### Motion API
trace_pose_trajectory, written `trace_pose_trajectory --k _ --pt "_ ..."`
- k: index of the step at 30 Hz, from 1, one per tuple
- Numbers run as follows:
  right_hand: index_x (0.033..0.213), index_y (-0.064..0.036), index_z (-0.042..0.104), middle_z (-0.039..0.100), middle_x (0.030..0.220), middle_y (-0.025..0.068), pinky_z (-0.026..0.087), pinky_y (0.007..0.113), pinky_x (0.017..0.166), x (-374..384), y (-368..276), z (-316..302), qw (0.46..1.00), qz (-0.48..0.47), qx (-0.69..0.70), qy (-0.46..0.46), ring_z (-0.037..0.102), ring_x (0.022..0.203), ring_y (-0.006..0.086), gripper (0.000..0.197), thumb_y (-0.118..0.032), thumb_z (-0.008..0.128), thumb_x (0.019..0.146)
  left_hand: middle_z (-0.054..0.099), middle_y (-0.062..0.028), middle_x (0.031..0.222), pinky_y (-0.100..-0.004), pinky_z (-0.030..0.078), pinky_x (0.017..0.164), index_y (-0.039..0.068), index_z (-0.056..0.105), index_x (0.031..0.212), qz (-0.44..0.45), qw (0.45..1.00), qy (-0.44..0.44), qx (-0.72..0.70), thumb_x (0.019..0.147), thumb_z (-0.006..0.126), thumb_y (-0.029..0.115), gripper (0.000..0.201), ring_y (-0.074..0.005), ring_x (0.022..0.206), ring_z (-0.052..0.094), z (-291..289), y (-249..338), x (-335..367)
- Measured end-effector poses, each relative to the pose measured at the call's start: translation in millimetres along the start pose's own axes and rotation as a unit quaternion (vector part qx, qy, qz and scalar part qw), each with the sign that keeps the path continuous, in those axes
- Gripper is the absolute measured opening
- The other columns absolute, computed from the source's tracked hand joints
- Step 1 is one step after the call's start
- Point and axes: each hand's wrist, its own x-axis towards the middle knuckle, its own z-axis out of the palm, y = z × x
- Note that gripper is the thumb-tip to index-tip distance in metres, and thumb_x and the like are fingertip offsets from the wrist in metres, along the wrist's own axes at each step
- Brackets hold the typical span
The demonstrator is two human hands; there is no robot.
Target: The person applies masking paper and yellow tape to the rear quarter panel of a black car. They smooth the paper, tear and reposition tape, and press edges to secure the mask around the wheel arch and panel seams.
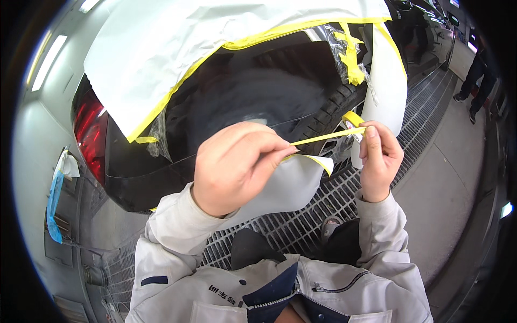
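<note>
- Head camera, far left: I saw a red tail lamp [89, 129] beside white masking paper [161, 48] covering the dark car body [242, 91].
- My left hand [234, 167] pinched one end of a yellow tape strip [326, 137] between thumb and forefinger.
- My right hand [379, 159] pinched the other end, holding the strip taut before the tyre [328, 110].

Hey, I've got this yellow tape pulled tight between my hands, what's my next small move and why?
Probably tear it at the right hand: the yellow tape strip is taut between it and the left hand, and the white masking paper hangs loose below.
</note>
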Motion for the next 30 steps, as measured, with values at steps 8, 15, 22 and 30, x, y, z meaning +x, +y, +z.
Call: trace_pose_trajectory --k 8,15,22,30 --pt "0.148 -0.0035 0.069 0.058 0.084 -0.0097 0.032 0.018 0.061 38.1 -16.8 -32.3 0.988 0.017 -0.003 0.155 0.042 0.068 0.0013 0.036 -0.024 0.064 0.119 0.078 -0.0125 0.091 -0.0351 0.060 0.071 0.001 0.079 0.095 -0.100 0.991 -0.078 0.035 0.089 0.088 0.000 0.011 -0.0284 0.078 0.075 -39.0 5.9 6.5" --pt "0.103 -0.0146 0.089 0.074 0.092 0.0093 0.054 0.038 0.084 92.0 -13.3 69.7 0.914 -0.232 -0.250 -0.219 0.066 0.090 0.0284 0.030 -0.036 0.098 0.085 0.079 -0.0111 0.083 -0.0353 0.059 0.066 0.003 0.084 0.095 -0.125 0.991 -0.044 -0.008 0.094 0.086 0.013 0.011 -0.0251 0.069 0.075 6.2 -47.3 43.2" --pt "0.098 -0.0032 0.088 0.080 0.083 0.0064 0.058 0.032 0.076 181.1 8.7 110.2 0.936 -0.161 -0.227 -0.217 0.074 0.078 0.0192 0.038 -0.041 0.093 0.095 0.080 -0.0042 0.081 -0.0388 0.057 0.072 0.013 0.088 0.089 -0.112 0.978 0.026 0.177 0.090 0.093 0.036 0.023 -0.0208 0.073 0.074 -0.6 -115.8 86.6" --pt "0.106 0.0022 0.085 0.081 0.088 0.0129 0.059 0.041 0.079 230.9 13.9 101.7 0.947 -0.080 -0.276 -0.141 0.076 0.083 0.0227 0.040 -0.036 0.091 0.093 0.070 -0.0004 0.089 -0.0505 0.048 0.083 0.024 0.091 0.086 -0.080 0.934 0.050 0.343 0.088 0.093 0.047 0.023 -0.0253 0.094 0.069 13.9 -160.4 91.8"
